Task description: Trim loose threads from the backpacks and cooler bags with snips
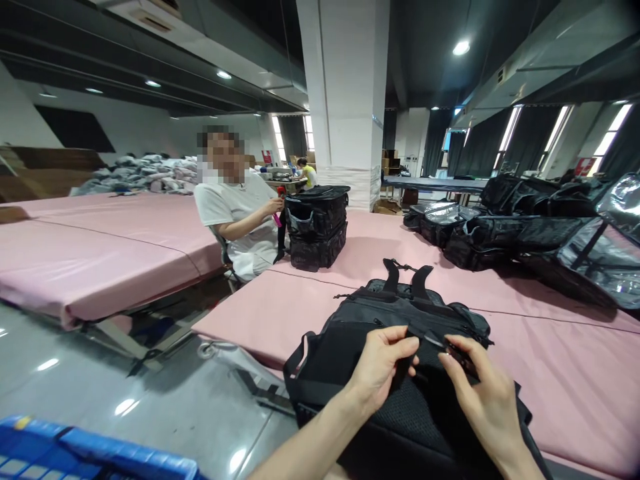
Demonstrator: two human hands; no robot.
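Observation:
A black backpack (350, 353) lies in front of me on the pink-covered table, its mesh panel facing up and its shoulder straps (423, 280) stretching toward the far side. Over the middle of the pack, my left hand (383, 363) pinches a black strap between thumb and fingertips. My right hand (483, 393) is just to the right, its thumb and index finger closed on a small dark item, too hidden to name. A thin greyish strip (433, 341) shows between the two hands.
A co-worker (240, 220) in a white shirt sits across, beside stacked black bags (317, 230). More black bags with silvery linings (520, 233) are piled at right. A blue crate (90, 453) stands at lower left, near another pink table (125, 247). A pillar (345, 100) rises behind.

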